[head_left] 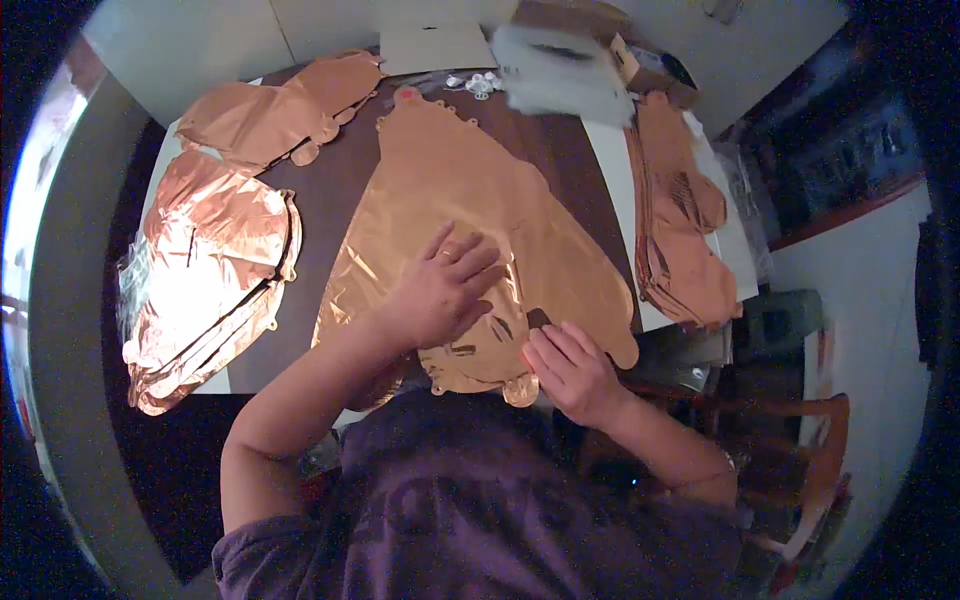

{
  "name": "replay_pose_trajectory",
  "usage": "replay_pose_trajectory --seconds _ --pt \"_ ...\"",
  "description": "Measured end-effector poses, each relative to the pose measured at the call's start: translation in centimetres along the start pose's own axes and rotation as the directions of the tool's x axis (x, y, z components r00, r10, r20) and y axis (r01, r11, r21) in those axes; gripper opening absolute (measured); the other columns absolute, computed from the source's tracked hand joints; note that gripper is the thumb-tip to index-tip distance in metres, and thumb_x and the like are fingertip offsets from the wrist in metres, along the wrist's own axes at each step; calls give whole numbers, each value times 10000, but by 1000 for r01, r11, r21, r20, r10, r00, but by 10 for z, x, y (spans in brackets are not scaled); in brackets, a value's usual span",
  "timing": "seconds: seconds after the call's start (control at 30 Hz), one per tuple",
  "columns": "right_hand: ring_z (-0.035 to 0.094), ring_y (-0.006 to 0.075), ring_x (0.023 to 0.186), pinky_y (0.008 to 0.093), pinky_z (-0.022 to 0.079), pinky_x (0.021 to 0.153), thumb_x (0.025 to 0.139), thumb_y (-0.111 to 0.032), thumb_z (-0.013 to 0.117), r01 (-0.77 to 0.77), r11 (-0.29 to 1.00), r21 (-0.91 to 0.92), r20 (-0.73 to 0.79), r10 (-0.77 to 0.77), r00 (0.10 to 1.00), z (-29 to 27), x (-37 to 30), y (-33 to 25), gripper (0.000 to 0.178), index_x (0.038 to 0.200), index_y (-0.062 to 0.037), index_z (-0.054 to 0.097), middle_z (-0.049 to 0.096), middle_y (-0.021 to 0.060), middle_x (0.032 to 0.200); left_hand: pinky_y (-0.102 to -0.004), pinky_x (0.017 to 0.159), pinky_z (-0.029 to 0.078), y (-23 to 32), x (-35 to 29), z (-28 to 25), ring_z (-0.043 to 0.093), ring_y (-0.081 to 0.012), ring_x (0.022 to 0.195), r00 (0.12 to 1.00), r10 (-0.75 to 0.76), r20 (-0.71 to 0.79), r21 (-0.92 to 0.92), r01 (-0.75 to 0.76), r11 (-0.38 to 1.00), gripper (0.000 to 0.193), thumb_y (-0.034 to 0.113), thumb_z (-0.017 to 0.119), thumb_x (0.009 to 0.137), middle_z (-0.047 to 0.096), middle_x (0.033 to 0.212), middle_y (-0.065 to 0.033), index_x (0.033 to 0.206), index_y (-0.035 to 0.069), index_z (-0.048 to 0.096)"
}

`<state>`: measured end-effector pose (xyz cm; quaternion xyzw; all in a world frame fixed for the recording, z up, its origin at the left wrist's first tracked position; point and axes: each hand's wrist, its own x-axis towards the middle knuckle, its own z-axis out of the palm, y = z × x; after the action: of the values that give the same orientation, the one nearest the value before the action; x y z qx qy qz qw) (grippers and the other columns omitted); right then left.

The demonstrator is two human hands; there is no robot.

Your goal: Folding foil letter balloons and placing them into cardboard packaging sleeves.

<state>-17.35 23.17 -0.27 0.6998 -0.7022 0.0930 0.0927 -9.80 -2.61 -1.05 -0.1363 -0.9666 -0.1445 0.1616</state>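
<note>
A large copper-coloured foil balloon, flat and uninflated, lies across the middle of the table, its narrow end far and its wide end near my body. My left hand rests over its middle with the fingers spread, a ring on one finger. At the near right part, my right hand has its fingers pressed together on the foil by the balloon's edge; its thumb is hidden. A small dark patch shows beside those fingertips, and I cannot make out what it is. A round tab sticks out at the near edge.
Shiny folded foil balloons lie at the left, with another foil piece behind them. A stack of foil balloons is at the right. Clear plastic, small white pieces and an open carton stand far back. A wooden chair is right.
</note>
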Motion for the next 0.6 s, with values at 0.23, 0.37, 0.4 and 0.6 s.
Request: replay_pose_trajectory --seconds 0.23,0.37,0.4,0.6 --pt "592 312 1080 431 415 1027 782 -209 673 -142 888 438 156 81 984 -33 21 31 474 1200 -7 580 597 170 1194 -557 1097 292 -7 -8 12 457 -342 1283 998 -55 9 -124 56 991 476 264 638 837 525 1357 -122 1280 102 571" --pt "621 215 1056 323 507 867 860 -224 692 -615 369 697 324 603 729 -31 68 68 404 1189 -26 569 628 155 1130 -557 1077 319 -10 -10 11 463 -340 1278 999 -48 -7 -164 46 985 491 268 650 830 529 1355 -123 1288 109 569" --pt "632 230 1040 338 512 856 846 -258 706 -633 442 635 248 660 710 -18 80 90 427 1173 -19 573 638 162 1104 -557 1077 319 -10 -10 11 463 -340 1278 999 -45 -14 -159 42 986 491 268 650 830 529 1355 -123 1288 109 569" --pt "659 340 873 451 523 776 763 -388 756 -739 661 130 -7 746 666 34 142 150 486 1046 -13 630 676 162 982 -531 1075 335 -8 -9 13 459 -317 1256 999 -25 -35 -148 19 989 509 247 670 816 535 1319 -116 1281 79 549"
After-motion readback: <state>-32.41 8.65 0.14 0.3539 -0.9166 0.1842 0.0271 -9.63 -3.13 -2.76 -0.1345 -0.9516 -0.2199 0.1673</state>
